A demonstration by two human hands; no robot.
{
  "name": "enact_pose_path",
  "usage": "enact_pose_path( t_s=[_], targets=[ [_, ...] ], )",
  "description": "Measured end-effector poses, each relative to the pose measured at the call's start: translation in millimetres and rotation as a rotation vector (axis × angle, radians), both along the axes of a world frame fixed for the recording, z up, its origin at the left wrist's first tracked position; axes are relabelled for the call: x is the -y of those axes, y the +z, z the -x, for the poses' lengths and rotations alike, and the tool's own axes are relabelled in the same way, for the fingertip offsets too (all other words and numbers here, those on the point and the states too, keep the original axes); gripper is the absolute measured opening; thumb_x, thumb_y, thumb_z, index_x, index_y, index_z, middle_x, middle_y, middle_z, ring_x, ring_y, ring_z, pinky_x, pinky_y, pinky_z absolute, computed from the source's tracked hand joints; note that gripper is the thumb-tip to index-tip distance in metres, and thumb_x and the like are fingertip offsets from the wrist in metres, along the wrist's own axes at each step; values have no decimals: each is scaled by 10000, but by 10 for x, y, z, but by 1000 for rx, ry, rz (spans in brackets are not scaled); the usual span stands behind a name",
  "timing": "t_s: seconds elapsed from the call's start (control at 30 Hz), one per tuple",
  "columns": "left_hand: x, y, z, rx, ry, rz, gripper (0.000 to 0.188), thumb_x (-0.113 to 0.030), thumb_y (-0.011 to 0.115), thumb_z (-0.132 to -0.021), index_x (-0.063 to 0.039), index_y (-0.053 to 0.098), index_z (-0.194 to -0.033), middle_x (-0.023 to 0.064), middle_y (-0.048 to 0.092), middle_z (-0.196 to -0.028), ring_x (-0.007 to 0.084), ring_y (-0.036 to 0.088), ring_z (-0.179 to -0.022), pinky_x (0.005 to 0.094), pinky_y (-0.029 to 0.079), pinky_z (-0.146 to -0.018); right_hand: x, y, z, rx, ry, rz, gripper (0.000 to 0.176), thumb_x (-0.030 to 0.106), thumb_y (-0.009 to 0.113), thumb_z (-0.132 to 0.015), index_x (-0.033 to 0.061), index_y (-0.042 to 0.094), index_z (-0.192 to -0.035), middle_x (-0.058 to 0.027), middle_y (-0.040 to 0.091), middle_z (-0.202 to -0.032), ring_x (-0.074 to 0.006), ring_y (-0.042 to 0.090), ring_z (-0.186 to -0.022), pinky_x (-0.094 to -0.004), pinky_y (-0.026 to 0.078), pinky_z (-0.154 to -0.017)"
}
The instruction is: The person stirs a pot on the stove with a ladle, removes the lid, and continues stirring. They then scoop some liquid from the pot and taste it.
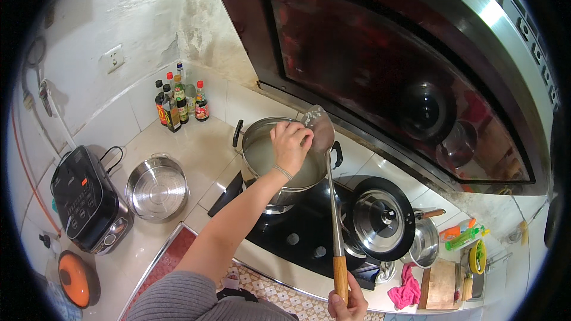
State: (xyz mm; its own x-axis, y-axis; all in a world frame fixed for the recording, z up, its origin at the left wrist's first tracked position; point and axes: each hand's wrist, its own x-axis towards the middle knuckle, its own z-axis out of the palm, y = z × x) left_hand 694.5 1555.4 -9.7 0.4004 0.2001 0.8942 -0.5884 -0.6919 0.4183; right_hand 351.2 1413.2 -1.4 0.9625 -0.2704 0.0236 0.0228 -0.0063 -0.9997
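Note:
A metal spatula (333,214) with a wooden handle rises over a two-handled steel pot (285,196) on the black gas stove. My right hand (350,303) grips the wooden handle near the bottom of the picture. White grains, like rice, cling to the spatula's blade near its tip. My left hand (291,145) is above the pot, its bent fingers at the edge of the blade; whether they touch it or pinch anything cannot be told. Cloudy liquid fills part of the pot beneath the hand.
A wok (405,196) with a glass lid stands right of the pot, beside a steel saucepan (427,243). A steel steamer tray (156,187) and a black rice cooker (84,200) are at left. Sauce bottles (180,104) stand behind. The range hood (374,53) hangs close above.

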Motion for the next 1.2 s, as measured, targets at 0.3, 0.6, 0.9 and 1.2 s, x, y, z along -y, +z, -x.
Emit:
enact_pose_path(
  t_s=[0.3,0.6,0.9,1.2],
  targets=[
    [-47,-46,72,8,15,-58,182,-82,717,-610,-143,640,-763,7,552,-836,218,487,-876,349,354,-740,27,92,18,-12,-25,-76,558,219,651,-821,34,428,-1297,14,513,-724,-44,399,-514,-178,298,-451],
    [-102,-29,-2,-30,66,-129,143,-99,700,-631,-148,619,-738,-7,554,-830,215,490,-863,354,356,-749,42,79,42,-31,-19,-140,570,223,663,-810,32,430,-1293,11,512,-715,-44,389,-503,-178,284,-440],
    [-86,61,-207,17,51,-139,140,-86,708,-638,-129,642,-754,10,561,-826,230,493,-840,351,363,-733,83,-81,33,8,-56,-123,596,244,679,-798,29,428,-1294,5,522,-713,-45,395,-489,-173,275,-422],
    [26,-15,-185,112,-124,-235,114,-93,693,-642,-138,653,-739,1,579,-859,231,497,-868,359,366,-750,93,-91,41,-36,-38,-171,602,243,683,-794,24,428,-1294,-1,525,-718,-46,401,-484,-172,283,-422]
  ],
)
